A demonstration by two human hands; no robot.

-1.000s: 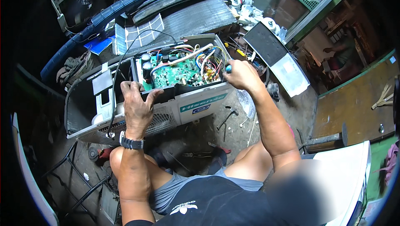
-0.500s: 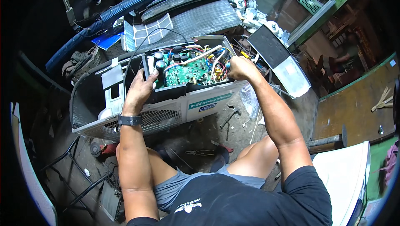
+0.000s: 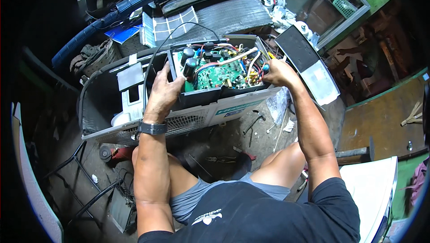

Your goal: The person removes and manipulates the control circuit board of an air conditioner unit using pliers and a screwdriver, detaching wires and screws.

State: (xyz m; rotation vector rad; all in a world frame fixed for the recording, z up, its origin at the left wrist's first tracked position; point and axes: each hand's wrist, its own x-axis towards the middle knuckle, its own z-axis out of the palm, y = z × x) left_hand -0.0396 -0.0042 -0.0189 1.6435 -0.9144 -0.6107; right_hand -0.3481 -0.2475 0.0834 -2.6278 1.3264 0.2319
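My left hand (image 3: 168,88) grips the left side of a black-framed electronics box (image 3: 199,91) inside an opened white air-conditioner outdoor unit (image 3: 174,122). The box holds a green circuit board (image 3: 217,75) with two dark capacitors (image 3: 189,65) and bundles of coloured wires (image 3: 251,63). My right hand (image 3: 278,75) is closed round a small teal tool handle (image 3: 266,68) at the box's right end, beside the wires. Its far part is hidden. A thin black cable (image 3: 154,48) arches over the unit's left part, near a pale inner bracket (image 3: 130,77).
Behind are a long blue fan roller (image 3: 134,3) and finned coils (image 3: 228,14). A dark-and-white panel (image 3: 309,68) stands right. Loose tools (image 3: 253,124) lie below, a black metal frame (image 3: 80,171) at lower left, a white panel (image 3: 371,189) at lower right. A person (image 3: 363,59) is in the background.
My left hand has moved up and taken hold of the box's left side, which looks slightly raised. My right hand stays on the tool at the right end. The view has shifted slightly.
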